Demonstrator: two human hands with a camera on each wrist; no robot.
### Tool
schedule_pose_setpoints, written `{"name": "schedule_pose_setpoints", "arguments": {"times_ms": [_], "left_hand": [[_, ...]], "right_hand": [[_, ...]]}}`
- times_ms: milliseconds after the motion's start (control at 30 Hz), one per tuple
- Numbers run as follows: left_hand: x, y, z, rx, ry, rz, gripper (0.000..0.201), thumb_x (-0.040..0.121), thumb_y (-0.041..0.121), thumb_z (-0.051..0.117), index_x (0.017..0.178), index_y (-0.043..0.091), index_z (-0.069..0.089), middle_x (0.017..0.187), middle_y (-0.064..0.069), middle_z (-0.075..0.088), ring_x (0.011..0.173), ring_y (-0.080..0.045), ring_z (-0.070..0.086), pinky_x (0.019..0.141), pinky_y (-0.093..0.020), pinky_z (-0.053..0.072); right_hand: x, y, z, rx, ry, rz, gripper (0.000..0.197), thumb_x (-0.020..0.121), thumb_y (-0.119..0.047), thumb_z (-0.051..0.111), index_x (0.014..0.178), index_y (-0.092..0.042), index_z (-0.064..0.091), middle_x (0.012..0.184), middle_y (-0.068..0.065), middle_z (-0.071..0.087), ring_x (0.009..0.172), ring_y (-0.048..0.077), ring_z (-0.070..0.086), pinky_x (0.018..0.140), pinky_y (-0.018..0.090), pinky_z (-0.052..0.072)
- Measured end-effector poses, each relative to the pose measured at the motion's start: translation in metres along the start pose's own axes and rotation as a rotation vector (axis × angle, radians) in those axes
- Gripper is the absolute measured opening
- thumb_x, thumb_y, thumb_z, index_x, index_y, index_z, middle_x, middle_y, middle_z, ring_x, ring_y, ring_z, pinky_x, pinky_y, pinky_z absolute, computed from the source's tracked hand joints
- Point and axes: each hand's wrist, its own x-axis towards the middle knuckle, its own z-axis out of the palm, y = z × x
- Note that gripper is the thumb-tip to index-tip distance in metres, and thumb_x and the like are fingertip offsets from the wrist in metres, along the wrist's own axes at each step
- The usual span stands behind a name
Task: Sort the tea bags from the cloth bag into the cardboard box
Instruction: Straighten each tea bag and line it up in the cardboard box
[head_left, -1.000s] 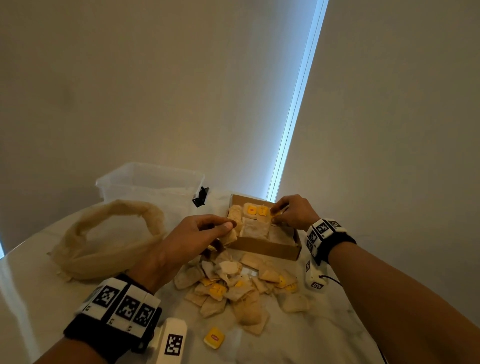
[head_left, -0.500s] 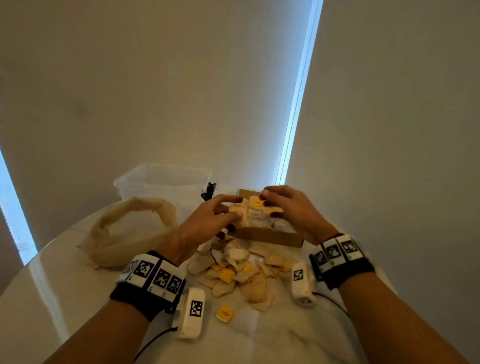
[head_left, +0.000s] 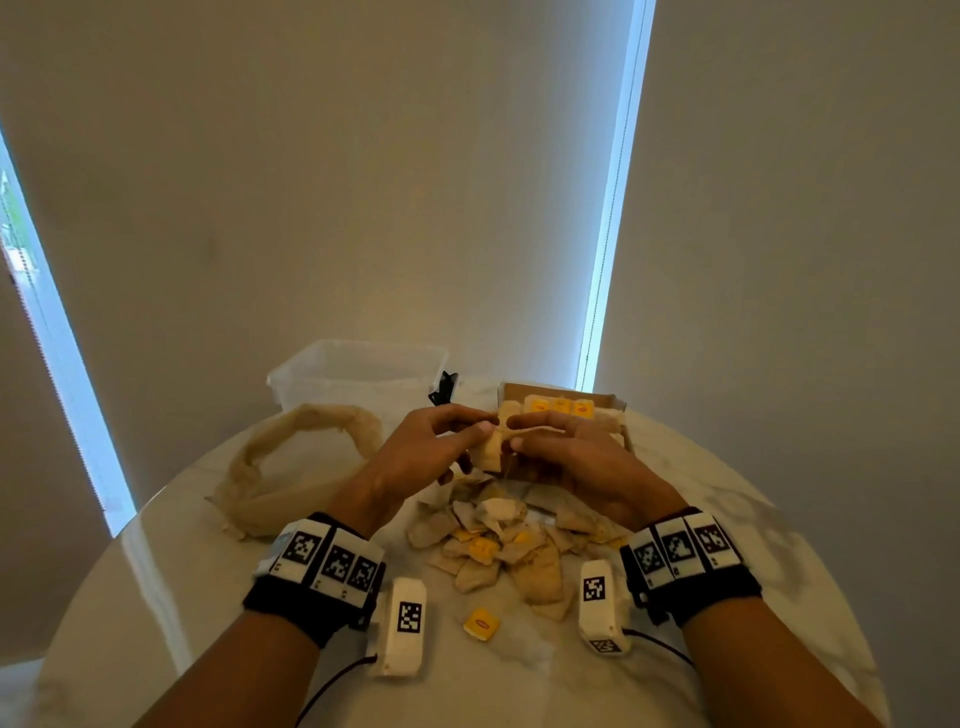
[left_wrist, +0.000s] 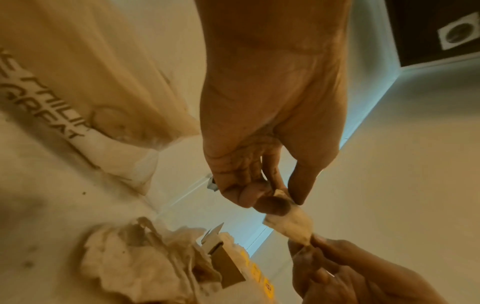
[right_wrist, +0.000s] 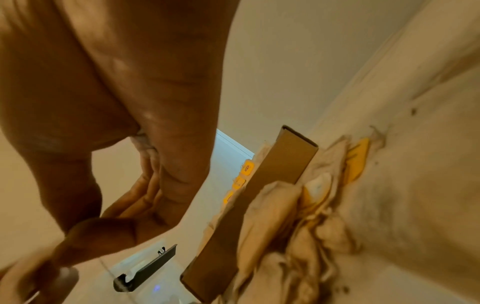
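Both hands meet over the near edge of the cardboard box (head_left: 613, 399), which holds tea bags with yellow tags (head_left: 560, 405). My left hand (head_left: 470, 432) pinches one end of a pale tea bag (head_left: 491, 451) (left_wrist: 291, 223) between thumb and fingers. My right hand (head_left: 519, 434) pinches the other end (left_wrist: 311, 242). A heap of loose tea bags (head_left: 498, 540) lies on the table below the hands. The beige cloth bag (head_left: 291, 467) lies slumped at the left. In the right wrist view the box wall (right_wrist: 259, 205) stands beside the heap (right_wrist: 298, 236).
A clear plastic tub (head_left: 358, 374) stands behind the cloth bag, with a black clip (head_left: 444, 388) beside it. A single yellow tag (head_left: 482, 622) lies on the round white table (head_left: 156, 597) near me. Blinds hang close behind the table.
The right hand has left the box and come back to meet the left hand. Both now pinch one tea bag, held above the heap. The view has tilted down and back.
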Motion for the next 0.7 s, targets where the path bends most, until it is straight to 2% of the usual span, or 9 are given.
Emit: {"name": "schedule_pose_setpoints", "arguments": {"times_ms": [133, 267, 333, 400, 467, 567, 700], "left_hand": [[-0.005, -0.008, -0.005, -0.021, 0.01, -0.025, 0.016, 0.1, 0.027, 0.072, 0.114, 0.029, 0.08, 0.102, 0.003, 0.078, 0.072, -0.011, 0.069, 0.059, -0.028, 0.049], [-0.007, -0.006, -0.004, 0.016, -0.044, -0.032, 0.019, 0.099, 0.028, 0.073, 0.117, 0.029, 0.079, 0.105, 0.006, 0.077, 0.071, -0.009, 0.068, 0.058, -0.025, 0.05], [-0.008, -0.003, -0.001, 0.009, -0.101, -0.061, 0.02, 0.099, 0.039, 0.071, 0.117, 0.033, 0.078, 0.107, 0.009, 0.078, 0.076, -0.009, 0.069, 0.062, -0.026, 0.051], [-0.01, 0.001, 0.003, 0.015, -0.13, -0.087, 0.031, 0.095, 0.06, 0.067, 0.116, 0.039, 0.077, 0.112, 0.013, 0.076, 0.084, -0.01, 0.073, 0.069, -0.029, 0.055], [-0.01, 0.001, 0.007, 0.027, -0.131, -0.079, 0.037, 0.091, 0.066, 0.066, 0.116, 0.04, 0.076, 0.114, 0.015, 0.074, 0.086, -0.01, 0.075, 0.071, -0.028, 0.057], [-0.011, 0.001, 0.01, -0.017, -0.13, -0.072, 0.029, 0.09, 0.056, 0.075, 0.111, 0.035, 0.079, 0.108, 0.012, 0.077, 0.081, -0.007, 0.073, 0.067, -0.022, 0.054], [-0.01, 0.0, 0.01, -0.085, -0.155, -0.072, 0.025, 0.093, 0.041, 0.078, 0.111, 0.024, 0.079, 0.1, -0.004, 0.079, 0.074, -0.017, 0.067, 0.063, -0.026, 0.054]], "right_hand": [[-0.001, 0.002, 0.001, 0.002, 0.104, -0.052, 0.026, 0.099, -0.01, 0.071, 0.124, -0.014, 0.073, 0.112, 0.008, 0.081, 0.109, 0.027, 0.077, 0.097, 0.045, 0.062], [-0.004, 0.002, 0.004, 0.081, 0.121, -0.073, 0.024, 0.102, -0.01, 0.067, 0.125, -0.014, 0.073, 0.116, 0.01, 0.079, 0.112, 0.028, 0.076, 0.094, 0.049, 0.063], [-0.006, 0.0, 0.006, 0.07, 0.12, -0.089, 0.022, 0.103, -0.012, 0.065, 0.124, -0.016, 0.073, 0.114, 0.009, 0.08, 0.11, 0.028, 0.076, 0.093, 0.048, 0.063], [-0.007, -0.001, 0.008, -0.003, 0.132, -0.109, 0.02, 0.103, -0.016, 0.067, 0.122, -0.019, 0.074, 0.112, 0.005, 0.08, 0.111, 0.026, 0.075, 0.095, 0.049, 0.063], [-0.007, -0.001, 0.01, -0.077, 0.146, -0.13, 0.018, 0.102, -0.02, 0.069, 0.118, -0.023, 0.078, 0.11, 0.001, 0.08, 0.113, 0.026, 0.074, 0.098, 0.054, 0.061], [-0.006, 0.0, 0.009, -0.14, 0.175, -0.149, 0.016, 0.101, -0.023, 0.07, 0.113, -0.026, 0.08, 0.108, -0.001, 0.079, 0.114, 0.029, 0.07, 0.103, 0.06, 0.056], [-0.004, 0.001, 0.007, -0.108, 0.167, -0.147, 0.016, 0.102, -0.023, 0.068, 0.114, -0.025, 0.08, 0.112, 0.003, 0.079, 0.115, 0.027, 0.072, 0.105, 0.06, 0.055]]}}
